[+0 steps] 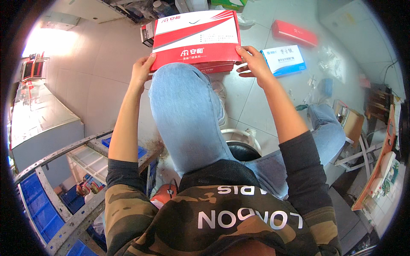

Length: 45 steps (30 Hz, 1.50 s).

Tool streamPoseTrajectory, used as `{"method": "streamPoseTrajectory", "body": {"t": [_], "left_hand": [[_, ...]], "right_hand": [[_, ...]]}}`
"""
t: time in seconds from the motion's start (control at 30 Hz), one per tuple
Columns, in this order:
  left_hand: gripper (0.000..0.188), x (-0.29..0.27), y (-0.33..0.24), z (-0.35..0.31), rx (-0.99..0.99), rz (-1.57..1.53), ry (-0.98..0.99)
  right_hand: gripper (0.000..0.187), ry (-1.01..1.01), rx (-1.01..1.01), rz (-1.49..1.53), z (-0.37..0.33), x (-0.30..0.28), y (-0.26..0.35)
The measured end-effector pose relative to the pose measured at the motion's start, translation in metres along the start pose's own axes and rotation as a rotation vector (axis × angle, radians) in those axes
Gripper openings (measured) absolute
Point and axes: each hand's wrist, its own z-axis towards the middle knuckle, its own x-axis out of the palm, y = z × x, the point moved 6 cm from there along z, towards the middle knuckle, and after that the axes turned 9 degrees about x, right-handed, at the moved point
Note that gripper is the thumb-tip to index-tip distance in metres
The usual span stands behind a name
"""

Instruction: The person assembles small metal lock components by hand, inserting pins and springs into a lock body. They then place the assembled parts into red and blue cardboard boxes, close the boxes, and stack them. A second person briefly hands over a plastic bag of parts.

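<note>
A flat red and white cardboard box (196,34) is held out in front of me, just past my raised knee. My left hand (142,70) grips its near left corner, the thumb along the edge. At the near right corner my right hand (255,64) pinches the edge between thumb and forefinger, with the other fingers reaching beneath. The lid faces up and looks closed. Directly under its near edge shows part of another red box (217,68); whether the two touch I cannot tell.
Right of the held box, a blue and white box (284,60) and a red box (294,33) lie on the tiled floor (252,91). Clear plastic bags (333,64) lie farther right. A metal rack with blue bins (40,200) stands at my left, and a stool (243,149) is beneath me.
</note>
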Motion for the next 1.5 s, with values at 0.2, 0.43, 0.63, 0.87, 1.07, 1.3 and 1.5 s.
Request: {"method": "streamPoseTrajectory", "body": {"t": [0.2,0.43,0.63,0.87,1.07,1.3,1.5], "left_hand": [[0.055,0.003,0.014,0.003,-0.021,-0.04,0.02],[0.051,0.007,0.027,0.005,-0.115,-0.127,0.099],[0.04,0.012,0.033,0.004,0.029,-0.157,0.104],[0.032,0.009,0.041,0.008,0.139,-0.088,0.107],[0.052,-0.001,0.036,0.014,0.235,0.175,-0.096],[0.089,0.027,0.004,0.022,0.514,0.294,-0.037],[0.083,0.026,0.004,0.019,0.474,0.169,-0.052]], "right_hand": [[0.044,-0.194,-0.115,0.153,0.005,0.004,-0.011],[0.049,-0.108,-0.001,0.349,0.013,0.01,-0.035],[0.041,-0.088,-0.108,0.4,0.019,0.008,-0.04],[0.036,-0.106,-0.236,0.36,0.03,0.007,-0.047],[0.045,-0.305,-0.323,0.057,0.037,-0.008,-0.041],[0.063,-0.405,-0.58,-0.466,0.033,-0.003,-0.007],[0.052,-0.314,-0.436,-0.557,0.053,-0.002,-0.018]]}}
